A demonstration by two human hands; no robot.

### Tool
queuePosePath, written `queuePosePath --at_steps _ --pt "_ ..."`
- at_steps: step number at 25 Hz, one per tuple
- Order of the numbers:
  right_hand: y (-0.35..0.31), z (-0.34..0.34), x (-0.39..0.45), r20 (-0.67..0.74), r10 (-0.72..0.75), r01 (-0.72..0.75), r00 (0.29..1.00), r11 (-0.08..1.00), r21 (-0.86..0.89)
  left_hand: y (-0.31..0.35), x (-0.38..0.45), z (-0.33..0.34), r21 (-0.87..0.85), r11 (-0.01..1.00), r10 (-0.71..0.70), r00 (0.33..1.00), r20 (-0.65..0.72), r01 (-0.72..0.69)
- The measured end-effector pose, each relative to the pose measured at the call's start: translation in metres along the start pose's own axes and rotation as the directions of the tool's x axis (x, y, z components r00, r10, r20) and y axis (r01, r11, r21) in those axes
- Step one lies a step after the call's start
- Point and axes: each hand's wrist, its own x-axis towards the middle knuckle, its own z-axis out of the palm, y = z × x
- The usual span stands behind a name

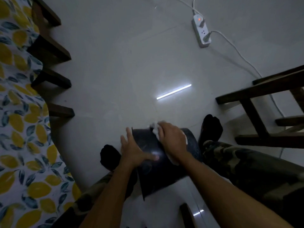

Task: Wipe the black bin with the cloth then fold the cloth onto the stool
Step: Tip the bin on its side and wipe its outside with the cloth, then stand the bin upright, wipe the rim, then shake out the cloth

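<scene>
We brace the glossy black plastic bin (158,155) with our left hand (133,150), fingers spread flat, grip released; our right hand (172,139) presses the crumpled white cloth (153,126) against it, grip grasping the cloth.

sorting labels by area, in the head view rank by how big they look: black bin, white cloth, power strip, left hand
1. black bin
2. left hand
3. power strip and white cloth: unsure. The right hand covers most of the cloth, and the strip lies farther from the camera.

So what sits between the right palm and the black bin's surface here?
The white cloth, pressed under the right hand against the black bin, as the head view shows.
</scene>
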Motion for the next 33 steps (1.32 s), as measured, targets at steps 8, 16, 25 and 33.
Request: queuePosePath --at_steps 8,16,25,33 --pt "0.022 -0.013 -0.088 -0.084 0.111 -0.097 0.99 0.982 0.161 0.051 0.025 0.029 -0.237 0.972 -0.1 0.906 -0.411 0.0" --pt "0.053 0.025 -0.196 0.293 0.24 -0.256 0.926 0.966 0.018 0.055 0.031 0.005 -0.279 0.96 -0.119 0.945 -0.304 0.031" --pt "0.015 -0.003 -0.146 0.383 0.552 -0.67 0.741 0.647 0.364 0.099 -0.021 -0.013 0.112 0.872 0.469 0.746 -0.473 -0.477" --pt "-0.023 -0.054 -0.101 0.214 0.482 -0.5 0.85 0.609 0.615 0.048 -0.008 0.041 0.523 0.774 0.505 0.846 -0.168 -0.358"
